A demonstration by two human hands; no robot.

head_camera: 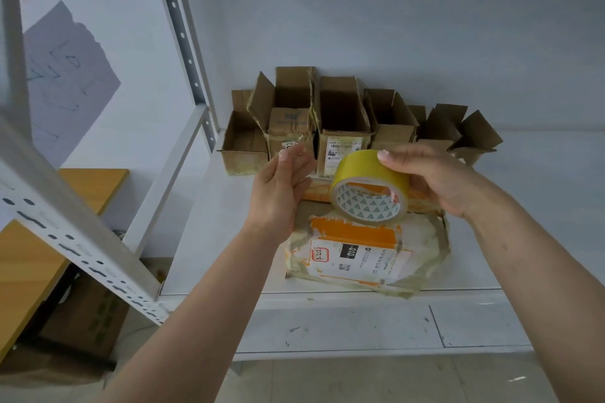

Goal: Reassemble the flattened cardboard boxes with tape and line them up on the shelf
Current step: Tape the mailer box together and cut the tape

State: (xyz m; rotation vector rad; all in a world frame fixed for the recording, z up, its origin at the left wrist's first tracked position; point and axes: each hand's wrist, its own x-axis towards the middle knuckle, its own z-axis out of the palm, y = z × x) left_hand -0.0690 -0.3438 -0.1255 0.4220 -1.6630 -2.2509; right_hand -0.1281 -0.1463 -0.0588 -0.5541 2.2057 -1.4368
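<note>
Head view looks down onto a white shelf (327,291), where the right hand (435,180) holds a yellow tape roll (370,188) above the board, thumb through the core and fingers curled over the outer face; the left hand (281,186) hovers just beside the roll with fingers straight and relaxed, holding nothing, palm turned toward the tape; beneath both lies a flattened box (357,252) with orange print and a white label, ragged old tape clinging round its edges, near the shelf's front lip; along the back wall stands a row of open boxes (340,127), flaps up, touching one another. I judge the step in hand to be finding the tape's free end, which I cannot make out; if it lies flush on the roll, picking at it may tear a sliver rather than a full strip; the old tape on the flattened box could stop fresh tape from bonding, so a seam may spring open; the box also sits close to the lip and could slide off when lifted one-handed; a swing of the roll could knock the nearest upright flaps.
</note>
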